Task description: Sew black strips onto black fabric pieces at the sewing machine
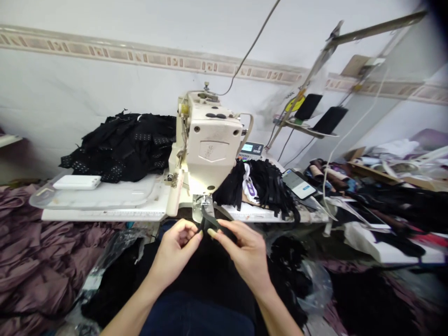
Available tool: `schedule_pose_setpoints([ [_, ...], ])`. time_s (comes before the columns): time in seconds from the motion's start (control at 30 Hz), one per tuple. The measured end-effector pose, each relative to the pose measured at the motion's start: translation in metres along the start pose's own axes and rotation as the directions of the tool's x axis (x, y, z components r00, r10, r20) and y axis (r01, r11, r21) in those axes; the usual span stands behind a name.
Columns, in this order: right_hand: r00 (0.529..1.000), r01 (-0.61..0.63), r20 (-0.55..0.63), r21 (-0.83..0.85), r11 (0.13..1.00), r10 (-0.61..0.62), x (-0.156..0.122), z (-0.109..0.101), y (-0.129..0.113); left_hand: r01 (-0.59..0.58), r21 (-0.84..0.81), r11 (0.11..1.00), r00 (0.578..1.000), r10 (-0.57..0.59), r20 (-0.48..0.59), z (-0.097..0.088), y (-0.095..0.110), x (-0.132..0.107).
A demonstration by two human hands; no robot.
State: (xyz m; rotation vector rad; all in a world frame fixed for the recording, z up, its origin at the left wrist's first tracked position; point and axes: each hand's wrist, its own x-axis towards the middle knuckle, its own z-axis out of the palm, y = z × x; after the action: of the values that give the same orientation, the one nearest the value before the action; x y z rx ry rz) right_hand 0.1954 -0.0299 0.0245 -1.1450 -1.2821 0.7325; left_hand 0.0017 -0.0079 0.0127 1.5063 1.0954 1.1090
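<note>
My left hand (174, 252) and my right hand (245, 254) pinch a narrow black fabric strip (210, 224) between their fingertips. The strip sits just in front of the metal presser foot (202, 207) of a cream industrial sewing machine (210, 140), and its far end is close to the foot. More black fabric (206, 280) lies over my lap, below my hands. The needle area is partly hidden behind the foot and the strip.
A heap of black fabric with dotted hook-and-eye tape (122, 147) lies left of the machine. A bundle of black strips (266, 186) and a phone (299, 183) lie to its right. Mauve cloth (42, 252) is piled at lower left, and a cluttered shelf (378, 175) stands at right.
</note>
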Motion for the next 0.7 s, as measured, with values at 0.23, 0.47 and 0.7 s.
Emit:
schedule_pose_setpoints([
  [0.23, 0.970, -0.177, 0.172, 0.030, 0.984, 0.169, 0.040, -0.017, 0.006, 0.075, -0.020, 0.997, 0.959, -0.066, 0.274, 0.006, 0.007, -0.021],
  [0.47, 0.994, -0.066, 0.087, -0.026, 0.997, 0.068, 0.073, 0.007, 0.041, -0.072, 0.162, 0.984, 0.994, 0.059, 0.088, 0.002, 0.008, 0.005],
  [0.7, 0.993, 0.087, 0.091, -0.161, 0.983, -0.073, 0.106, 0.011, 0.056, -0.527, 0.706, 0.474, 0.758, 0.638, 0.137, -0.002, -0.003, -0.003],
])
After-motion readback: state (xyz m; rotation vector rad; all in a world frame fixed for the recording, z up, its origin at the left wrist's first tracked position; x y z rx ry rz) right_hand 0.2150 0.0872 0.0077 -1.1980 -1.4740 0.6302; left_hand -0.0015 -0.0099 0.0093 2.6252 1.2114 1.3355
